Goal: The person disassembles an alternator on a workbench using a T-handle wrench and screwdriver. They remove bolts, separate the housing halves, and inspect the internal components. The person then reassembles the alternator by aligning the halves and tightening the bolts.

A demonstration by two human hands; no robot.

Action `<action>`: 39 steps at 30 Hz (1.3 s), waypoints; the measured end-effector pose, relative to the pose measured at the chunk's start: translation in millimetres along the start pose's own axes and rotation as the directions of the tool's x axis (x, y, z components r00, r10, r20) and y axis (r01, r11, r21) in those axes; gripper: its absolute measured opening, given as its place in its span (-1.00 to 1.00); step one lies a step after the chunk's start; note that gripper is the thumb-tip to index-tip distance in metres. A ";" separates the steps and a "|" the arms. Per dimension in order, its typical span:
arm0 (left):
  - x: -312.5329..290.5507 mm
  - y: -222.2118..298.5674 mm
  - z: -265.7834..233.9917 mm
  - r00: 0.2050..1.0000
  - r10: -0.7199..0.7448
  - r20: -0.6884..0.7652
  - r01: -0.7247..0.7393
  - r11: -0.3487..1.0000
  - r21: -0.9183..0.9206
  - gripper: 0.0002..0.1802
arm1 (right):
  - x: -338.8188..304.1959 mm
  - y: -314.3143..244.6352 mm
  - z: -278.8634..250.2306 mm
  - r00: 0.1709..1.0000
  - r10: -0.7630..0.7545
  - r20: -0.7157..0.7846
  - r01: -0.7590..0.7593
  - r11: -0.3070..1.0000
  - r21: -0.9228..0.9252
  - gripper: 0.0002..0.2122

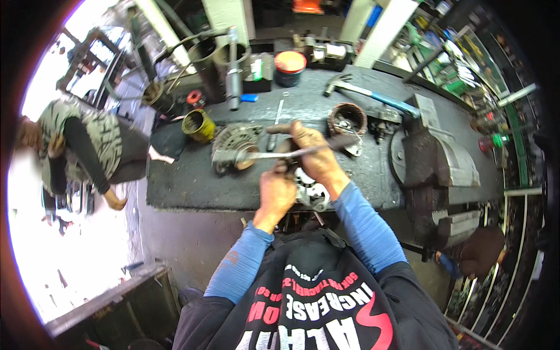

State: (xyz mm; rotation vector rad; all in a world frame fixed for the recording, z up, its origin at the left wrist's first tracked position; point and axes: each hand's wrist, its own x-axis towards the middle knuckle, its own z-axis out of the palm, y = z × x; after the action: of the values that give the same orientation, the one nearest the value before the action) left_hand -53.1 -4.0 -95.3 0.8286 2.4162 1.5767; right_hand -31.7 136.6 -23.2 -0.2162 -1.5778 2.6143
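Over the middle of the bench, my right hand point(315, 154) is closed around a long thin metal tool point(283, 154) with a dark end on the right; motion blur hides its exact kind. My left hand point(277, 189) is closed just below it, its fingers around a small dark part point(286, 164) that I cannot make out. The tool's left end overlaps a round finned metal housing point(236, 140), like an alternator's; whether they touch I cannot tell. A silver casting point(312, 192) lies beneath my wrists. Beyond my right hand sits a copper-wound ring point(347, 119) with small parts inside.
A bench vise point(437, 157) fills the right side. Toward the back are a blue-handled hammer point(373, 93), a red-lidded tub point(290, 67) and a grey metal cylinder point(233, 87). A yellow tin point(199, 125) stands left. Another person point(87, 140) is beyond the bench's left end.
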 end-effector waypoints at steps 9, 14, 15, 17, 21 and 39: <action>19.8 -5.2 6.9 0.988 0.148 -0.050 -0.153 0.982 -0.106 -0.79 | -45.1 33.9 7.2 0.916 -0.372 -0.150 0.271 0.850 -0.452 -0.76; 6.1 -30.3 15.7 0.991 -0.005 0.134 0.049 0.942 -0.333 -0.62 | -29.5 45.1 9.6 0.843 -0.537 -0.044 0.308 0.547 -0.778 -0.82; 1.6 -28.2 12.4 0.987 0.019 0.162 0.037 0.941 -0.336 -0.62 | -31.1 46.4 11.6 0.827 -0.562 -0.012 0.314 0.479 -0.820 -0.81; 1.2 -25.0 8.2 0.979 0.063 0.194 -0.034 0.988 -0.148 -0.65 | -29.3 58.7 7.8 0.818 -0.569 -0.087 0.256 0.496 -0.830 -0.73; 8.7 4.8 -2.5 0.944 0.314 0.095 -0.327 0.929 0.172 -0.79 | -22.9 57.4 -1.6 0.787 -0.609 -0.096 0.214 0.416 -0.884 -0.71; 7.8 -7.2 -4.7 0.986 0.057 0.159 -0.108 0.938 0.329 -0.58 | -8.9 31.2 6.2 0.894 -0.390 -0.220 0.193 0.779 -0.597 -0.81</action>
State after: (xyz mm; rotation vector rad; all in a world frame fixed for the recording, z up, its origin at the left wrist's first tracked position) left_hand -64.1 -5.9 -98.2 1.0744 2.6077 1.0903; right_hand -23.7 115.4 -47.2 -0.3836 -2.0075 1.7064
